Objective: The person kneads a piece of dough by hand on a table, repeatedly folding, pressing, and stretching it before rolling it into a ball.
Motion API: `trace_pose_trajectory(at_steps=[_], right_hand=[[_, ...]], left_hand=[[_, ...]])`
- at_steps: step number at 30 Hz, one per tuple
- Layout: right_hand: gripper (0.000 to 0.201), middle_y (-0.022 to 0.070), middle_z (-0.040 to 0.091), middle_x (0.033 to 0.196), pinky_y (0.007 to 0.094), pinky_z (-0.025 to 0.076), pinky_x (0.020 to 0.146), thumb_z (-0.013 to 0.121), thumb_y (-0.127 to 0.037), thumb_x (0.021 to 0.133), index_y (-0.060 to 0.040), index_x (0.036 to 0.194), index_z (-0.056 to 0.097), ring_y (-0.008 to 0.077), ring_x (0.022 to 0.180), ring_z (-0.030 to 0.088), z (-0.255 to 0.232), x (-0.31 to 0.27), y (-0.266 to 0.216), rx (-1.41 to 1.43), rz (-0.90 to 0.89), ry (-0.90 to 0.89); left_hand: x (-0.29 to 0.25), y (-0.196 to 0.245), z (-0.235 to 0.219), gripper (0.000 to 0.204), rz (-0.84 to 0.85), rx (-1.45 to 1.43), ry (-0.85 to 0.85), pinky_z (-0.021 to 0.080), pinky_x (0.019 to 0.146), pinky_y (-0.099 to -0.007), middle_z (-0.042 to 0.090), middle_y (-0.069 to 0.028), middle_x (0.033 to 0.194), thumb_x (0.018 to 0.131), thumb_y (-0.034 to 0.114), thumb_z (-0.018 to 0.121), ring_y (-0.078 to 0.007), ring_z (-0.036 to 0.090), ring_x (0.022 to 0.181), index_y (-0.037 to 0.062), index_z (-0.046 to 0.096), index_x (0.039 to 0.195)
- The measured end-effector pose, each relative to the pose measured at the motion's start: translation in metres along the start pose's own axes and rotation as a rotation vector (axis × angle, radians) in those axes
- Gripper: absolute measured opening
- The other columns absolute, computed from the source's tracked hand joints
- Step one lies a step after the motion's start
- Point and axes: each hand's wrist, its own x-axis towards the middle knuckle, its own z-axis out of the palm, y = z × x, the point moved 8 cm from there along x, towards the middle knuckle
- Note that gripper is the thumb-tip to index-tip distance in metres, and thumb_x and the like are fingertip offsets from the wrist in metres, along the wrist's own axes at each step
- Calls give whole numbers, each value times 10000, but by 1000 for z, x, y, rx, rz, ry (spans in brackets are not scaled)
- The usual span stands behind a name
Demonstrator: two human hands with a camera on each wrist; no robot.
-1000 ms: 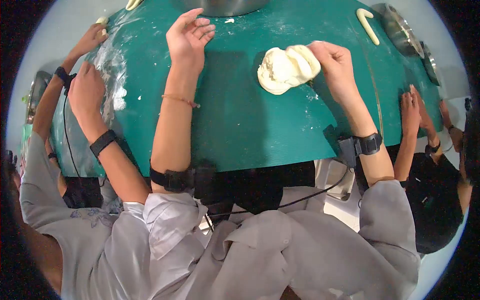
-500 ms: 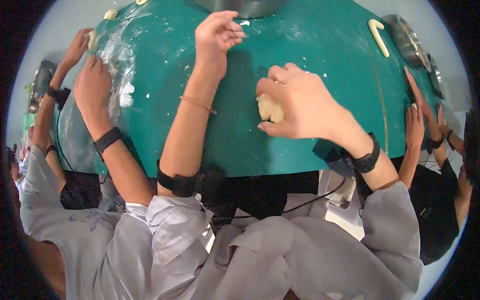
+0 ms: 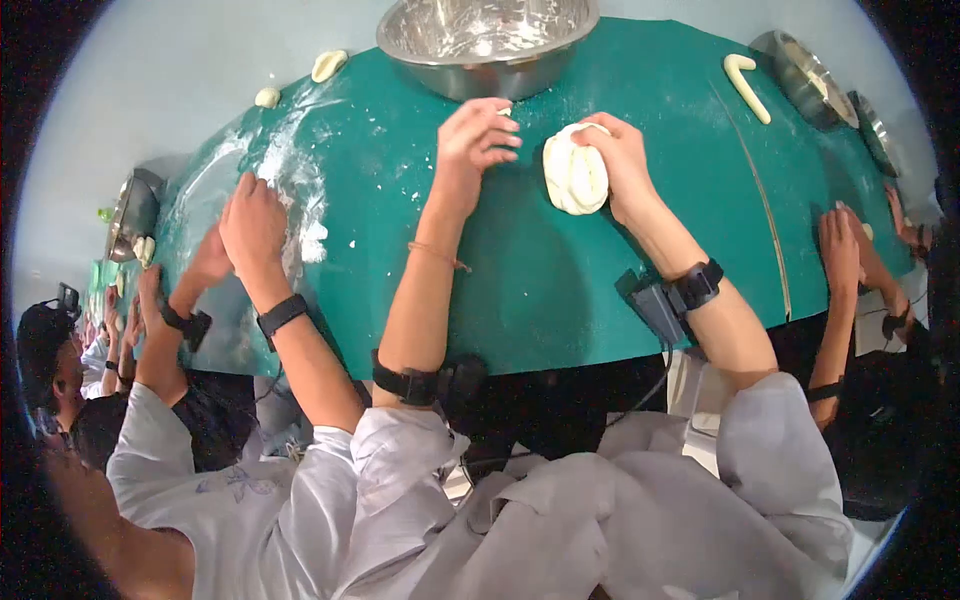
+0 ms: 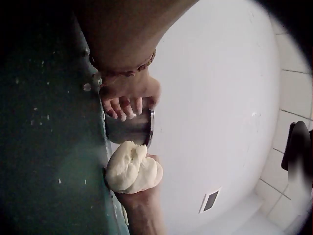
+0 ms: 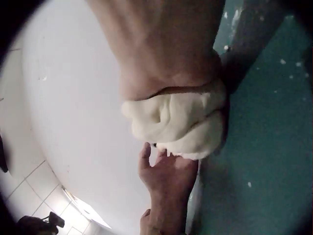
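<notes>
My right hand grips a folded lump of pale dough, its thumb laid over the top right side. In the right wrist view the dough shows deep creases, and the palm hides part of it. My left hand hovers left of the lump with fingers loosely bent and nothing held. From the left wrist view, the fingers of that hand hang apart from the dough. A small dough crumb shows by the left fingertips.
A steel bowl stands just beyond my hands on the green mat. A hooked dough strip lies at the right, near another metal bowl. White flour is smeared at left, beside a neighbour's hand.
My right hand came down over the dough, then took it at its right side; the lump is now more compact and upright. The head view has shifted, showing more of the bowl.
</notes>
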Motion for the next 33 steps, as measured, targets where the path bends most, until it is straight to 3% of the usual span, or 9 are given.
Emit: trace_pose_trajectory(at_steps=[4, 6, 8, 12, 18, 21, 27, 30, 33], right_hand=[[264, 98, 636, 1048, 327, 477, 891, 544, -230, 897, -37, 1072, 584, 202, 986, 611, 4, 7, -9, 538, 14, 70], [345, 111, 631, 1146, 341, 447, 965, 492, -270, 950, -12, 1168, 559, 221, 1085, 594, 36, -4, -48, 659, 38, -244], [386, 128, 613, 1227, 351, 423, 1006, 437, -294, 981, 1, 1188, 574, 221, 1148, 575, 40, 3, -58, -25, -344, -273], [437, 169, 637, 1046, 373, 490, 861, 683, -323, 799, -7, 1096, 631, 281, 977, 626, 57, -16, -115, -785, -600, -147], [400, 110, 576, 863, 342, 471, 701, 790, -241, 660, 11, 918, 619, 231, 787, 558, 83, -23, -104, -722, -808, -177], [382, 125, 567, 829, 357, 465, 672, 784, -206, 632, 27, 883, 615, 257, 754, 561, 87, -27, -104, -706, -863, -127], [298, 144, 558, 722, 389, 461, 586, 761, -158, 598, 31, 768, 606, 309, 633, 558, 88, -23, -94, -596, -854, -110], [367, 156, 572, 728, 424, 484, 653, 800, -257, 597, 3, 783, 621, 350, 683, 577, 85, -21, -85, -600, -868, -97], [398, 140, 613, 753, 382, 500, 659, 808, -271, 623, 15, 848, 648, 285, 697, 623, 83, -11, -78, -607, -716, -192]], left_hand=[[-17, 3, 41, 571, -83, 4, -51, 559, 756, -417, 602, -99, 1183, 951, 518, 465, -251, 632, 1004, 75, 468, 1311], [-23, 13, 55, 625, -85, -101, 46, 560, 761, -444, 596, -101, 1213, 948, 584, 414, -258, 626, 1030, 85, 462, 1322], [-23, 20, 56, 620, -106, -321, 61, 561, 670, -384, 612, -74, 1174, 949, 603, 363, -241, 631, 1001, 102, 511, 1283], [-23, 17, 25, 638, -148, -511, 148, 510, 575, -321, 647, -59, 1104, 929, 634, 317, -221, 639, 928, 126, 541, 1242], [-20, 34, 21, 683, -1, -642, -82, 537, 763, -373, 625, -90, 1157, 909, 629, 332, -258, 620, 1006, 89, 528, 1279], [-25, 28, 26, 686, -29, -620, 151, 472, 935, -418, 599, -106, 1216, 915, 613, 337, -278, 582, 1100, 68, 517, 1291], [-25, 25, 26, 690, -21, -474, 142, 393, 1038, -439, 585, -117, 1244, 914, 607, 345, -288, 546, 1169, 58, 513, 1297], [-23, 17, 25, 667, -53, -518, 165, 495, 898, -417, 615, -108, 1186, 915, 603, 348, -275, 600, 1068, 69, 533, 1268], [-22, 15, 25, 612, -76, -548, 19, 489, 531, -327, 646, -81, 1026, 931, 586, 313, -215, 628, 822, 94, 554, 1204]])
